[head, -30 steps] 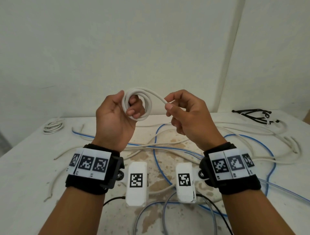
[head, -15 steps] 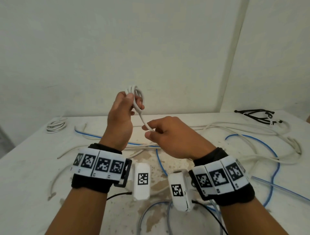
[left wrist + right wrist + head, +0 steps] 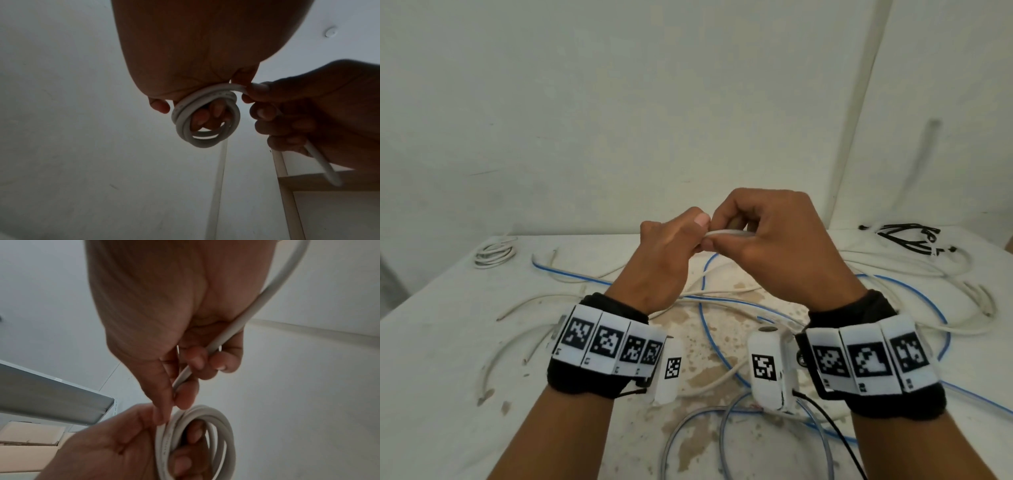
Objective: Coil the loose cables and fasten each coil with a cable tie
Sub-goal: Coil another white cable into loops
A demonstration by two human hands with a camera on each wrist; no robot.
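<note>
Your left hand (image 3: 664,260) grips a smooth, round white cable coil (image 3: 203,118) of several stacked loops, fingers curled through its middle, raised above the stained white table (image 3: 431,342). Your right hand (image 3: 777,246) pinches the coil's free tail (image 3: 265,293) at its 1 o'clock rim. Loose white and blue cables (image 3: 722,308) sprawl below; black ties (image 3: 907,236) lie at 2 o'clock near the table's far edge.

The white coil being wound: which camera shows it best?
The left wrist view: the white coil hangs whole around the left hand's fingers. The right wrist view crops its lower part at the frame edge; the head view shows only a sliver between both hands.
</note>
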